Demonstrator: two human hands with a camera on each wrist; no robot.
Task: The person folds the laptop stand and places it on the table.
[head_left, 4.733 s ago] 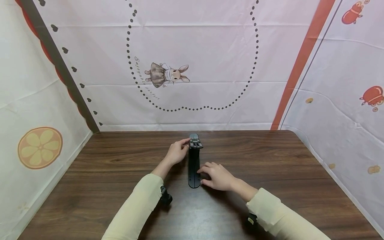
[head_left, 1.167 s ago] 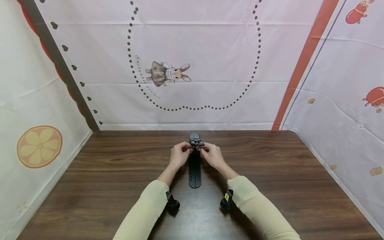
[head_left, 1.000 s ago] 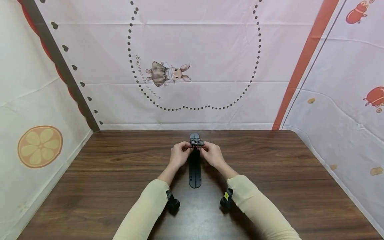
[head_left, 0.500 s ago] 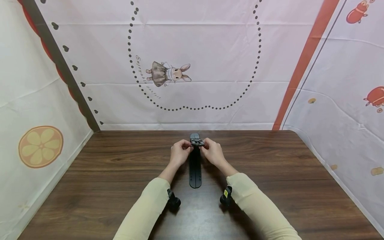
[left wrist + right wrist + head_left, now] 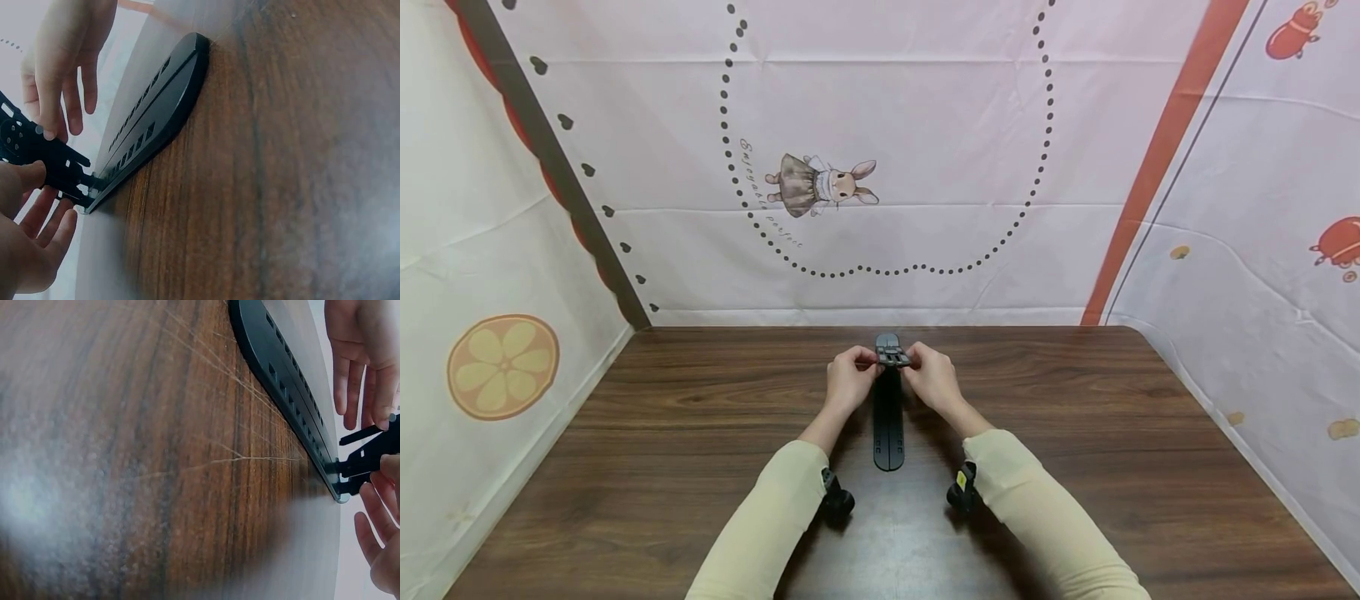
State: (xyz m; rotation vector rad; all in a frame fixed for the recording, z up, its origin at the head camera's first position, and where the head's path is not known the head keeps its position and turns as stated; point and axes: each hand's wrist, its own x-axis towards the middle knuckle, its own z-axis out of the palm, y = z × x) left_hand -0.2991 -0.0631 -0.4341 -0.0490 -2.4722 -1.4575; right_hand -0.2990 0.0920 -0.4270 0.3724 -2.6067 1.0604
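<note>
A black folding stand stands at the back middle of the table. Its long slotted bar (image 5: 888,429) has rounded ends and lies pointing towards me. Close to the bar's far end rises a hinged bracket (image 5: 892,357), dark and jointed in the left wrist view. My left hand (image 5: 847,383) pinches the bracket's left side between thumb and fingertips, and my right hand (image 5: 936,382) pinches the opposite side. In the right wrist view the left hand (image 5: 362,356) hangs over the bracket's side with several fingers extended. The bracket's top runs out of both wrist views.
The dark wood-grain table (image 5: 700,400) reaches back to a white printed cloth (image 5: 940,150) hung behind it. More cloth closes in the left and right sides. A small black camera (image 5: 837,504) rides on the left wrist and another camera (image 5: 962,492) on the right.
Earlier my right hand was at the bar's near end; it has moved away from me to the bracket. The left hand now pinches there too. Lately both hands have shifted only slightly.
</note>
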